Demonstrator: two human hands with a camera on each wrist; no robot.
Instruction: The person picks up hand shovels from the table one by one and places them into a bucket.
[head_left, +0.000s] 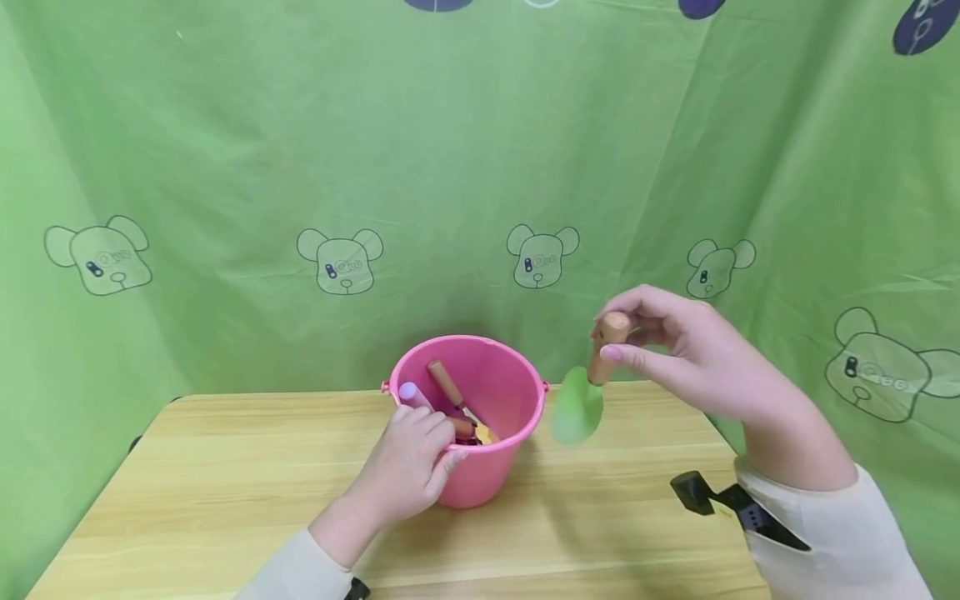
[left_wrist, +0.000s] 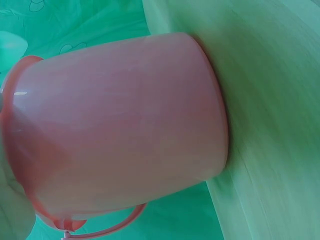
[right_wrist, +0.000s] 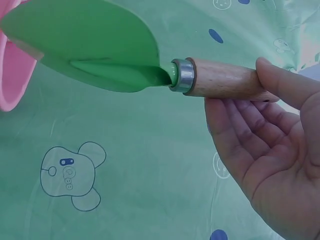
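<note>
A pink bucket point(head_left: 480, 477) stands upright on the wooden table. My left hand point(head_left: 408, 458) grips its near rim, fingers curled over the edge; in the left wrist view the bucket wall point(left_wrist: 125, 125) fills the middle. Right of the bucket and above the table, my right hand point(head_left: 675, 350) pinches the wooden handle point(right_wrist: 225, 79) of a green hand trowel point(head_left: 577, 408). The trowel's blade point(right_wrist: 100, 45) points down and toward the bucket, apart from it. Inside the bucket lie a wooden handle point(head_left: 446, 383), a purple rod-like piece point(head_left: 414, 395) and a yellow piece point(head_left: 485, 434), partly hidden.
The light wooden table point(head_left: 247, 467) reaches back to a green curtain point(head_left: 450, 167) printed with bear heads. A pink bail handle point(left_wrist: 115, 229) hangs at the bucket's side. A black strap device point(head_left: 738, 504) is on the right sleeve.
</note>
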